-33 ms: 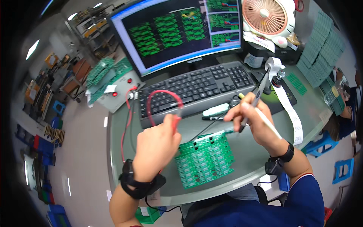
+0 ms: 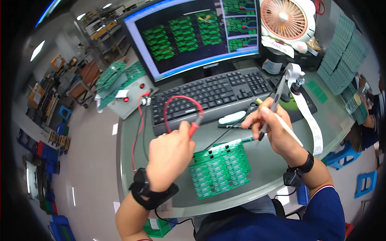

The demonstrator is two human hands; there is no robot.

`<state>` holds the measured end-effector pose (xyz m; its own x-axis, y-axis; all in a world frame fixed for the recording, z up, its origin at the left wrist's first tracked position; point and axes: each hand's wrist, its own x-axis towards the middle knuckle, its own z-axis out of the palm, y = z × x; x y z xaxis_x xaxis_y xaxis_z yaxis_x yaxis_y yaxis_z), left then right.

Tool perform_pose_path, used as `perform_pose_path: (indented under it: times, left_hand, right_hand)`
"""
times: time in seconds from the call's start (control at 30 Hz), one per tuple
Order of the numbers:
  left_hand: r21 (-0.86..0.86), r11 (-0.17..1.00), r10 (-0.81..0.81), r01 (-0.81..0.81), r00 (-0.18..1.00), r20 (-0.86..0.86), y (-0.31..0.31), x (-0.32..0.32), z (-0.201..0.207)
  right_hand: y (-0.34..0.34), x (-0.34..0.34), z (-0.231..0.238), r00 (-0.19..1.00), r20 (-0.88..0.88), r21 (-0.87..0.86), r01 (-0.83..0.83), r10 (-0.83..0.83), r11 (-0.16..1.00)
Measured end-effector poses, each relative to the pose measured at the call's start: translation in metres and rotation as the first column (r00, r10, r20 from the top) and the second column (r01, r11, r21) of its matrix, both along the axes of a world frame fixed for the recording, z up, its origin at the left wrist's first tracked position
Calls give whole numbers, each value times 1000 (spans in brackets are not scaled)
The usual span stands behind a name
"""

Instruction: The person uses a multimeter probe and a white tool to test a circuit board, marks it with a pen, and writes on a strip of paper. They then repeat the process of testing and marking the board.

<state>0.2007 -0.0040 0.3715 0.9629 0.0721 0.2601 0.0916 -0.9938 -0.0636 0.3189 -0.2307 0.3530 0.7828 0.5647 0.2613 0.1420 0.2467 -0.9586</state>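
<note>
In my closed left hand point(image 2: 171, 156) is a red test probe point(image 2: 194, 129), its red lead looping up over the keyboard. The tip of the probe is hidden behind my fingers. That hand is above the left edge of a green circuit board panel point(image 2: 221, 168), which lies tilted on the desk with rows of small parts and several black components along its top. My right hand point(image 2: 275, 124), right of the panel's far corner, grips a slim grey pen-shaped tool point(image 2: 275, 105) with a dark lower end. A thin white stick point(image 2: 290, 130) lies along the same hand.
Beyond the panel stand a black keyboard point(image 2: 213, 95) and a monitor point(image 2: 193, 36) with green board layouts. A light box point(image 2: 130, 101) carries more boards at left. Right are a paper strip point(image 2: 309, 120), a fan point(image 2: 282, 18) and stacked green panels point(image 2: 341, 52). A black cable crosses near the panel.
The view has shifted slightly, so the desk and monitor appear a little further right. Both hands keep their holds, and the panel stays in place.
</note>
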Motion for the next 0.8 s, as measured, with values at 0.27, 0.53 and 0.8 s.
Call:
perform_pose_path:
  times: [0.27,0.53,0.8]
  left_hand:
    - [353,935,1,-20,999,55,-7,4,-28]
    - [253,962,-122,107,991,45,-25,-9,-11]
    - [274,961,84,-39,985,-153,-29,3,-15]
  right_hand:
    - [31,-68,28,938,16,-114,-343,347,932]
    - [50,-100,27,846,220,-273,-425,486,863]
    - [55,-112,11,793,491,-162,-323,360,933]
